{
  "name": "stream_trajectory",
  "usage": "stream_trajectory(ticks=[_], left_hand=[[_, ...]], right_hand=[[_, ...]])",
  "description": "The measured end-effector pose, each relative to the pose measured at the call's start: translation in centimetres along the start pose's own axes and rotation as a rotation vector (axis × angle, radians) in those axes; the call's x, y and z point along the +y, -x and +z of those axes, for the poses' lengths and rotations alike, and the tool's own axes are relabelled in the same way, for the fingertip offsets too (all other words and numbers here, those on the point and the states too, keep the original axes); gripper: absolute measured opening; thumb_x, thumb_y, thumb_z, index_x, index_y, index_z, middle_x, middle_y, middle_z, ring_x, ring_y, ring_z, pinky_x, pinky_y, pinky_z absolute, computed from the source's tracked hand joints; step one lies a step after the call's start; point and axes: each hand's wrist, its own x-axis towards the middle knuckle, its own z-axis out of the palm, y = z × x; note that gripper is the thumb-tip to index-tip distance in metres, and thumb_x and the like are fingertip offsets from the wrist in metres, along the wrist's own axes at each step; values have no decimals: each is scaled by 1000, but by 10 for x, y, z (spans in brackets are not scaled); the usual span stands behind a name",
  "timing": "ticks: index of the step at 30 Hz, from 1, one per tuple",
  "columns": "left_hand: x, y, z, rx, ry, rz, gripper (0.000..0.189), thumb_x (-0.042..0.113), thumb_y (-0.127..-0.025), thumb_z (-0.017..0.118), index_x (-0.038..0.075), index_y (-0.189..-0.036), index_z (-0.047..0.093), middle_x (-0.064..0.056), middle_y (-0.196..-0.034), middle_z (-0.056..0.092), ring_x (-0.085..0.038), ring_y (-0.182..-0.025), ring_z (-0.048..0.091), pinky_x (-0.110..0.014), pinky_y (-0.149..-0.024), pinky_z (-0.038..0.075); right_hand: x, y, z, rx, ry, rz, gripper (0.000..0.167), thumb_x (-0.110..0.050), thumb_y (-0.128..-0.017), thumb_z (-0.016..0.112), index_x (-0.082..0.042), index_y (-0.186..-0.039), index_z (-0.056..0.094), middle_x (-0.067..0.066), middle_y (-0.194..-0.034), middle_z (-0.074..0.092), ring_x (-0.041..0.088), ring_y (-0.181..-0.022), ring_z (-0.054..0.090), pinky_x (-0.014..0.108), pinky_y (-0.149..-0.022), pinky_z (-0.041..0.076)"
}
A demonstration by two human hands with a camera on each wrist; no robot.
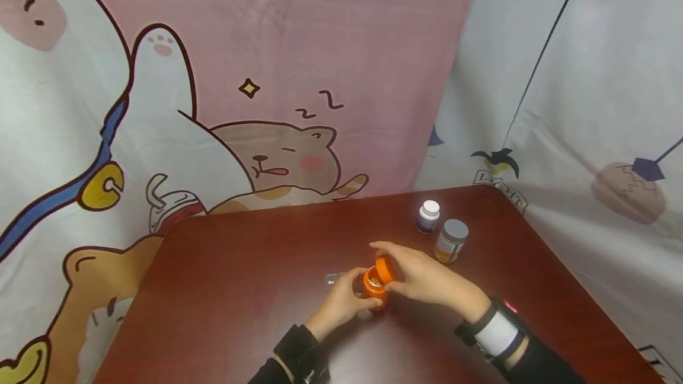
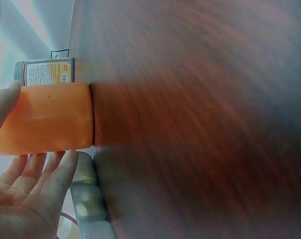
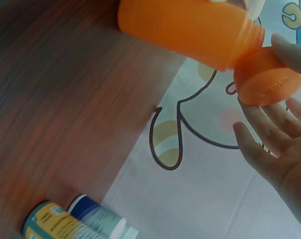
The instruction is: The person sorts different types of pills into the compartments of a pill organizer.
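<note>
An orange pill bottle stands upright on the table with its mouth uncovered, and small pale contents show inside. My left hand grips the bottle round its side, thumb on the near side. Just right of the mouth, my right hand holds the orange cap tilted between thumb and fingers. In the right wrist view the cap is by the bottle's rim; I cannot tell whether they touch. Behind the bottle lies a clear pill organizer, mostly hidden by my left hand in the head view.
A white-capped bottle and a grey-lidded jar stand at the back right of the brown table. A printed cloth hangs behind the table's far edge.
</note>
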Motion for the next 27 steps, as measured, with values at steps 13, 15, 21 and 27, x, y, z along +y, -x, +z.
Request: stream_trajectory(ticks=[13,15,21,27], left_hand=[[-7,2,2,0,42,20,59,15,-78,84,-1,-128,56,-19,-122,64,-27,-98,72,-25,-75,60],[-7,2,3,5,44,28,57,15,-78,84,0,-127,57,-18,-120,65,-27,-99,72,-24,-76,60],[-6,4,2,12,34,44,54,15,-78,84,0,-124,59,-16,-117,68,-25,-97,72,-24,-76,60],[-5,4,0,13,17,43,55,16,-78,85,1,-124,59,-15,-116,69,-20,-94,72,-22,-76,59]], right_hand=[[-12,-12,8,-58,185,-191,43,-17,-73,84,-13,-113,70,-2,-112,69,15,-106,62,32,-93,55],[-14,-14,8,-62,211,-193,42,-19,-73,84,-13,-112,70,-2,-110,69,15,-104,62,31,-91,55],[-23,-15,10,-53,292,-185,39,-19,-73,83,-13,-110,71,-3,-104,68,14,-97,62,29,-83,58],[-29,-18,13,-5,374,-161,29,-25,-76,82,-13,-101,72,-4,-91,65,12,-84,59,25,-66,55]])
